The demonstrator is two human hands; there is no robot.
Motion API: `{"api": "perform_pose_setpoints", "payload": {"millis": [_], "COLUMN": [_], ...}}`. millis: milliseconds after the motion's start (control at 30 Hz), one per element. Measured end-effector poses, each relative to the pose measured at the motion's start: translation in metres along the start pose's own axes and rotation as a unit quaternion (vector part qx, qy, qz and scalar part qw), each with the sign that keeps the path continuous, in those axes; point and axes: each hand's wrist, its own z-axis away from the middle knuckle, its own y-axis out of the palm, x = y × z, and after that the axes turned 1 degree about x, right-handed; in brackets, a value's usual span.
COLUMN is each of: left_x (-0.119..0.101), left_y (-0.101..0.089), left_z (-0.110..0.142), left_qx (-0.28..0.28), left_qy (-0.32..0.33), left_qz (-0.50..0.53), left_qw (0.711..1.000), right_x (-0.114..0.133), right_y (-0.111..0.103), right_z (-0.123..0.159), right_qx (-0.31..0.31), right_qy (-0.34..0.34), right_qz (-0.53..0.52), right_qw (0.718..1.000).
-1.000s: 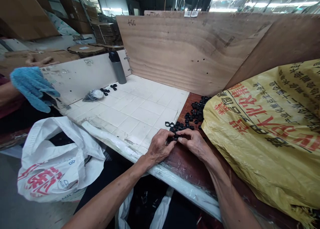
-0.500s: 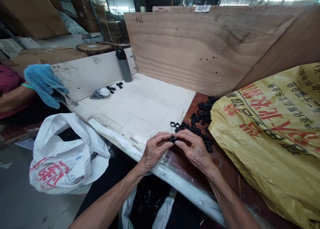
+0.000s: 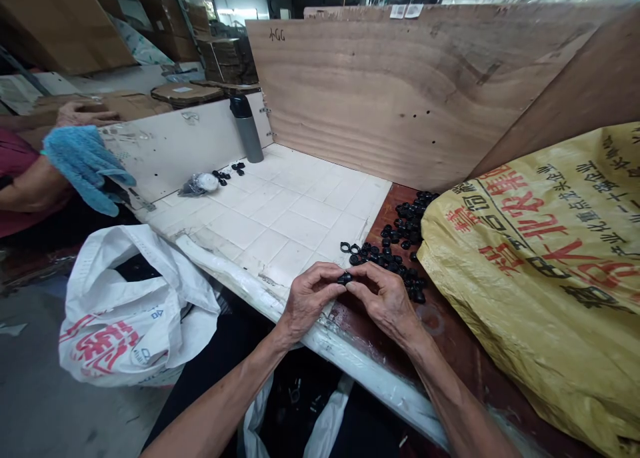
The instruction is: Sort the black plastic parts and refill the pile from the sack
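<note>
My left hand (image 3: pixel 309 298) and my right hand (image 3: pixel 384 299) meet at the near edge of the bench, fingertips pinched together on one small black ring-shaped part (image 3: pixel 344 279). Just beyond them a loose pile of several black ring parts (image 3: pixel 400 235) lies on the dark red board, against a big yellow woven sack (image 3: pixel 545 258) with red and black print. Both hands are closed on the single part, which is lifted slightly off the surface.
A white tiled surface (image 3: pixel 280 218) spreads to the left, with a grey bottle (image 3: pixel 246 128), a small clear bag (image 3: pixel 199 185) and a few black parts at its far end. Plywood walls (image 3: pixel 380 91) stand behind. A white sack (image 3: pixel 130 311) hangs below left; another person's arm (image 3: pixel 30 185) with a blue cloth is at left.
My hands have drawn back from the pile toward the bench edge, pinching one black part between them. The view has shifted slightly; the other person's arm has moved.
</note>
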Motion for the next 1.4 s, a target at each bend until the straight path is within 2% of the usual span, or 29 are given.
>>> {"api": "perform_pose_setpoints", "payload": {"millis": [167,267,433,667,867,1000,1133,1400], "left_x": [0.0,0.0,0.002,-0.003,0.002,0.005,0.004,0.006], "left_y": [-0.001,-0.001,0.001,-0.001,-0.001,-0.002,-0.002,-0.001], "left_z": [0.0,0.0,0.001,-0.001,0.0,0.0,0.0,0.0], "left_qx": [-0.017,-0.016,-0.018,0.001,-0.006,-0.003,-0.007,0.008], "left_qy": [-0.069,-0.058,-0.02,-0.077,0.006,0.009,0.005,0.071], "left_qz": [0.04,0.021,-0.023,-0.011,-0.023,-0.016,-0.031,-0.062], "left_qw": [0.997,0.998,0.999,0.997,1.0,1.0,0.999,0.995], "right_x": [-0.005,-0.008,-0.008,-0.009,-0.011,-0.005,-0.003,-0.011], "right_y": [0.002,0.003,0.01,0.013,0.016,0.015,0.011,0.013], "right_z": [0.0,0.0,0.002,0.003,0.006,0.008,0.007,0.006], "right_qx": [-0.005,-0.007,-0.06,-0.044,-0.059,-0.033,0.005,-0.009], "right_qy": [-0.022,0.007,0.032,0.03,0.02,-0.005,0.019,0.019], "right_qz": [-0.02,-0.038,-0.045,-0.061,0.002,0.038,0.015,0.092], "right_qw": [1.0,0.999,0.997,0.997,0.998,0.999,1.0,0.996]}}
